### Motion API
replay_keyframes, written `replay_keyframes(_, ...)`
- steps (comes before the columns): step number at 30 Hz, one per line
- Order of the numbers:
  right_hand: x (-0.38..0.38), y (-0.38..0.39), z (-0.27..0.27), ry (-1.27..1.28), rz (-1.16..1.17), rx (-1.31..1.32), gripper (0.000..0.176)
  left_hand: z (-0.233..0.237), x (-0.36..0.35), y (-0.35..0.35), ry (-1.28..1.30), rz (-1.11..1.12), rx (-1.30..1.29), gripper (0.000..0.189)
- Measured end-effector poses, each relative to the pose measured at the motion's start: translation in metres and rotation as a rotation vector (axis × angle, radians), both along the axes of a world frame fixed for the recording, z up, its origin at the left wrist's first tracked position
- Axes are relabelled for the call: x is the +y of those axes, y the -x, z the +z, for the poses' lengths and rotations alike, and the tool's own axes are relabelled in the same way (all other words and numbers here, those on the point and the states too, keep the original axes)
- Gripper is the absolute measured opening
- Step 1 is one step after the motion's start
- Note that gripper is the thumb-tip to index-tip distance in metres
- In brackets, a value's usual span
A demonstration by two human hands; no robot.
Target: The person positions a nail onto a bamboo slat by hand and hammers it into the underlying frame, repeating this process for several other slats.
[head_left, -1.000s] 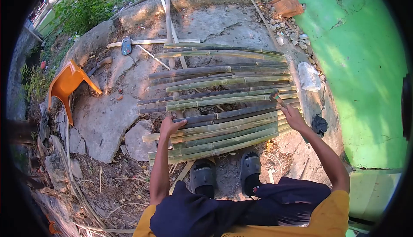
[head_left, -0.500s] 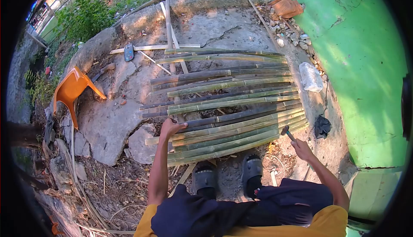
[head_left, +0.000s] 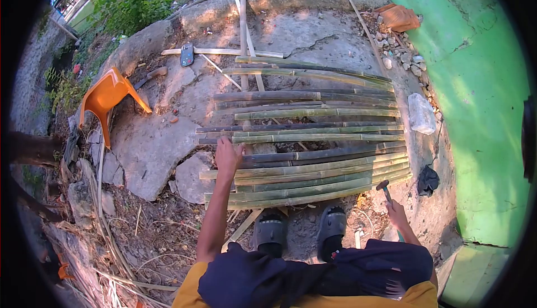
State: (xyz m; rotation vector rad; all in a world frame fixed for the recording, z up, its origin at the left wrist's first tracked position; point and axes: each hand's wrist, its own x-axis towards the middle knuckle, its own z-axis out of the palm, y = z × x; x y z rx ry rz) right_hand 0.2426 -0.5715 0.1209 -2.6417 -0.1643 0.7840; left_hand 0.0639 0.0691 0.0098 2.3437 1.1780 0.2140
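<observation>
Split bamboo strips (head_left: pixel 313 157) lie side by side in a row on the ground before me, some green, some dark, with uneven left ends. My left hand (head_left: pixel 227 157) is at the left ends of the middle strips, its fingers bent over a dark bamboo strip (head_left: pixel 208 141) and its thumb pointing right. The hand partly hides the strip there. My right hand (head_left: pixel 396 214) is wrapped round the handle of a hammer (head_left: pixel 384 186). The hammer's head is raised near the right end of the closest strips, apart from them.
An orange plastic chair (head_left: pixel 109 98) stands at left. A phone (head_left: pixel 187 55) rests on a wooden slat (head_left: pixel 235 52) at the back. Right of the strips are a clear plastic bag (head_left: pixel 421 113), a black cloth-like bundle (head_left: pixel 428 180) and rubble (head_left: pixel 411 62). My sandalled feet (head_left: pixel 271 230) stand at the near edge.
My left hand has moved away from me along the strips' left ends, to a farther dark strip. My right hand, with the hammer, has lowered slightly toward me. The view has shifted.
</observation>
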Motion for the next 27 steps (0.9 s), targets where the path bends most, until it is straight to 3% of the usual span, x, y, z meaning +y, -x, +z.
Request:
replay_keyframes(2, -0.005, 0.002, -0.011, -0.008, -0.007, 0.010, 0.041, -0.003, 0.004, -0.002, -0.085, 0.007, -0.104, 0.054)
replay_keyframes(4, -0.006, 0.004, -0.017, -0.022, 0.007, 0.017, 0.041, -0.008, 0.011, -0.002, 0.056, -0.011, -0.131, 0.053)
replay_keyframes(8, 0.006, 0.009, -0.022, -0.021, -0.025, 0.047, 0.041, 0.005, 0.014, -0.001, 0.079, -0.055, -0.148, 0.052)
replay_keyframes(10, 0.002, 0.007, -0.035, 0.028, -0.015, 0.053, 0.042, 0.009, 0.013, -0.004, 0.173, -0.054, -0.284, 0.047)
replay_keyframes(12, 0.009, 0.008, -0.035, 0.013, 0.000, 0.050, 0.043, -0.021, 0.023, -0.004, 0.066, -0.160, -0.295, 0.041)
replay_keyframes(14, 0.020, 0.010, -0.029, 0.043, 0.011, 0.045, 0.044, -0.009, 0.023, -0.008, 0.047, -0.180, -0.193, 0.039)
replay_keyframes(16, 0.023, 0.010, -0.028, 0.011, 0.018, 0.072, 0.045, -0.007, 0.026, -0.010, -0.020, -0.211, -0.250, 0.036)
replay_keyframes(21, 0.021, 0.016, -0.032, -0.015, 0.007, 0.019, 0.049, 0.021, 0.025, 0.006, 0.112, -0.294, -0.205, 0.037)
replay_keyframes(27, 0.019, 0.021, -0.033, 0.094, 0.020, 0.092, 0.050, -0.016, 0.022, 0.023, 0.297, -0.226, -0.179, 0.039)
